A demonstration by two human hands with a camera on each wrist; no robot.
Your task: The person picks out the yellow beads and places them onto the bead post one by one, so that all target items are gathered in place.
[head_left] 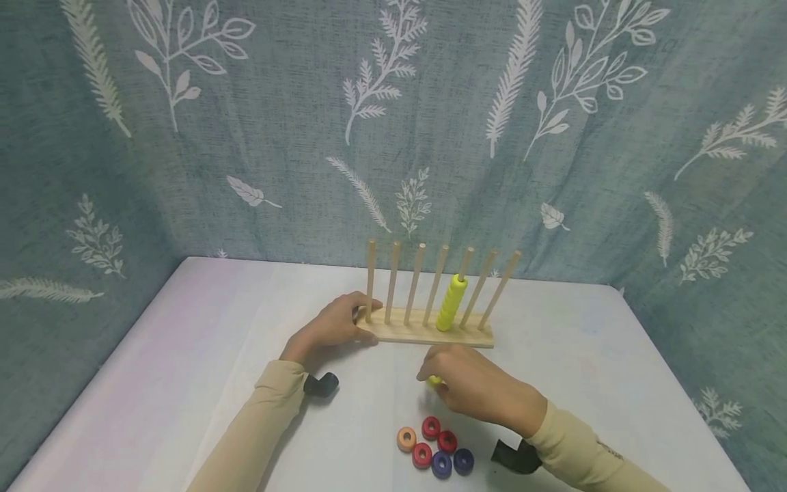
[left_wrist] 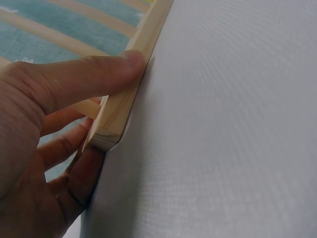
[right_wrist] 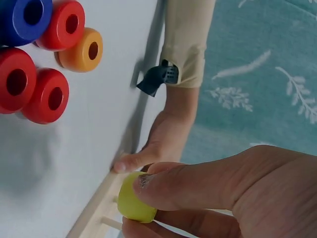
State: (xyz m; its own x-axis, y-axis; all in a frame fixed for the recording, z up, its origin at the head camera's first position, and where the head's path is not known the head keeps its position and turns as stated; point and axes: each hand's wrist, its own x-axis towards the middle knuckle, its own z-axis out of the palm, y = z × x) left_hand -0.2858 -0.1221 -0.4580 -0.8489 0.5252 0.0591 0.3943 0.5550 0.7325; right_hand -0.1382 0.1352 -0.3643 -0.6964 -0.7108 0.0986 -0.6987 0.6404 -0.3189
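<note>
A wooden peg rack [head_left: 399, 333] with several upright dowels stands on the white table. Yellow rings [head_left: 452, 303] are stacked on one dowel, right of the rack's middle. My left hand [head_left: 335, 321] grips the rack's left end, its thumb [left_wrist: 119, 72] along the front edge and fingers behind. Nearer than the rack, my right hand [head_left: 476, 383] pinches a single yellow ring [right_wrist: 133, 199] between thumb and fingers, above the table. Close below that hand lie loose rings: red rings [head_left: 430, 428], an orange ring [head_left: 406, 439] and blue rings [head_left: 441, 465].
The white table [head_left: 246, 307] is enclosed at the back and sides by a teal leaf-patterned curtain [head_left: 295, 137]. A black wrist mount [head_left: 321, 385] juts from the left sleeve, and another black mount [head_left: 516, 456] from the right sleeve.
</note>
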